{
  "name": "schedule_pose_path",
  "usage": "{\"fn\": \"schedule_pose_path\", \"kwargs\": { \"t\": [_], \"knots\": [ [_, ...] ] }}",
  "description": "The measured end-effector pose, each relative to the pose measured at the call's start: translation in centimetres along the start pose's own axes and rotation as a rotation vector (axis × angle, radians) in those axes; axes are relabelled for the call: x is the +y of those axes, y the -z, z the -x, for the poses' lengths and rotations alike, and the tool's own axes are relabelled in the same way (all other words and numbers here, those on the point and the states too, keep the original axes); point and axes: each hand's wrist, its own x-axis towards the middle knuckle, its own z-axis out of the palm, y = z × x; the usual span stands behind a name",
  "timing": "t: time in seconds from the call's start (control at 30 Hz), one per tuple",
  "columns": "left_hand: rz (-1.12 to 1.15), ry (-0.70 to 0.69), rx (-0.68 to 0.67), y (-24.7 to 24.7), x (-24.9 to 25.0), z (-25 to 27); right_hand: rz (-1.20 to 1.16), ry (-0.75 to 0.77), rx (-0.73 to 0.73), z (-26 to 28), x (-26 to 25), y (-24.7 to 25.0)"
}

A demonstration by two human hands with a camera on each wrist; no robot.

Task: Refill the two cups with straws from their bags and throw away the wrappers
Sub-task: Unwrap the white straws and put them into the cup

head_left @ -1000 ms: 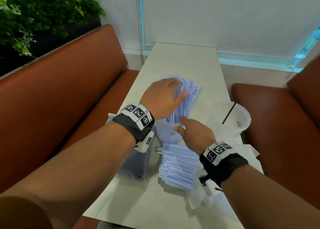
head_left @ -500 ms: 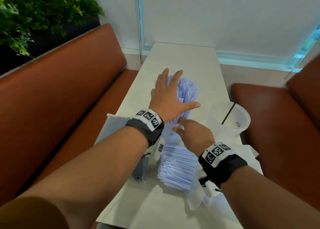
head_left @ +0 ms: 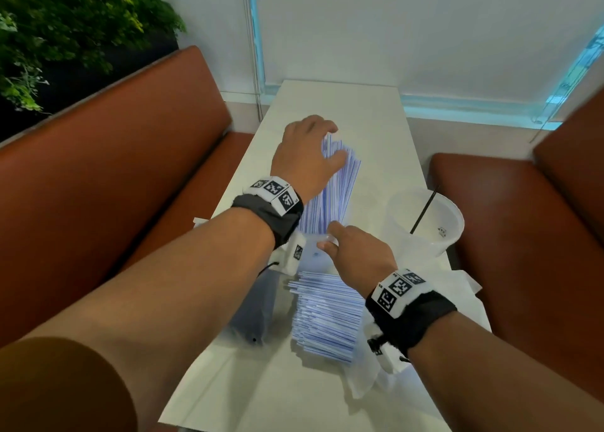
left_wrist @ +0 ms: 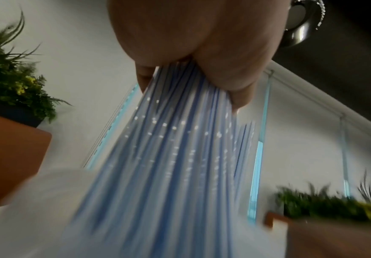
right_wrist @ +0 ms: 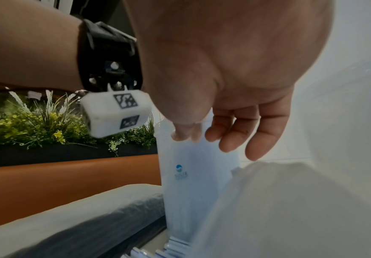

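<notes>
- Head view: the left hand (head_left: 307, 157) curls over the tops of the straws (head_left: 330, 189) standing in the near cup (head_left: 315, 255) at mid-table (head_left: 369, 111), so this cup looks largely filled, though the bundle fans out and leans.
- The right hand (head_left: 358, 251) pinches that cup's rim, thumb at the lip, steadying it.
- A loose pile (head_left: 327, 317) of straws lies flat on the table just near of the cup; these are not yet in a cup.
- The second cup (head_left: 428, 225) stands to the right with only one dark straw (head_left: 425, 212) in it, so its refill appears not yet begun.
- Clear wrappers (head_left: 366, 379) lie on the near and right side of the table, not thrown away; a dark bag (head_left: 251, 314) lies to the left.
- Left wrist view: fingers (left_wrist: 231, 75) grasp the upper ends of the blue-striped straws; the picture is blurred.
- Right wrist view: fingers (right_wrist: 242, 137) rest on the cup's rim, thumb inside.
</notes>
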Motion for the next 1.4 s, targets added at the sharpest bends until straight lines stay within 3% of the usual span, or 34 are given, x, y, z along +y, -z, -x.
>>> {"fn": "schedule_pose_path", "kwargs": {
  "t": [0.1,0.23,0.43,0.53,0.73,0.8,0.87,0.93,0.97,1.03,1.1,1.17,1.27,1.4],
  "knots": [
    [-0.174,-0.025,-0.186,-0.4,-1.1,1.1,-0.014,-0.002,0.017,0.1,-0.1,-0.1],
    [-0.342,-0.069,-0.112,-0.3,-0.6,1.0,-0.015,-0.012,0.003,-0.1,0.0,0.0],
    [-0.412,-0.089,-0.167,0.7,-0.4,0.7,0.002,-0.016,-0.024,0.1,-0.2,0.4],
    [-0.469,-0.070,-0.269,1.4,-0.4,0.9,-0.007,-0.005,-0.023,0.6,-0.6,0.8],
    [-0.395,-0.005,-0.199,4.8,0.8,1.9,-0.142,-0.041,0.311,3.8,-0.8,1.5],
    [-0.280,-0.049,-0.053,6.2,1.8,3.2,-0.079,-0.151,0.233,4.9,0.2,1.0],
    [-0.166,-0.176,0.125,7.1,3.1,4.9,0.008,-0.286,0.051,5.6,1.4,0.2],
    [-0.052,-0.287,0.148,7.4,4.2,6.8,0.074,-0.389,-0.102,5.8,2.2,-0.5],
    [0.000,-0.304,0.065,7.5,4.5,7.8,0.090,-0.422,-0.153,5.7,2.4,-0.7],
    [0.020,-0.269,-0.232,6.9,4.6,9.6,0.102,-0.434,-0.204,5.7,2.6,-1.2],
    [-0.077,-0.234,-0.542,5.2,4.0,11.2,0.109,-0.424,-0.184,5.8,2.5,-1.6],
    [-0.174,-0.203,-0.766,3.0,3.1,12.7,0.099,-0.417,-0.134,6.0,2.4,-1.7],
    [-0.241,-0.186,-0.933,-0.7,2.1,15.0,0.016,-0.403,-0.092,6.1,2.4,-1.6],
    [-0.280,-0.190,-0.999,-4.5,1.9,16.7,-0.024,-0.394,-0.089,6.2,2.3,-0.9]
  ]
}}
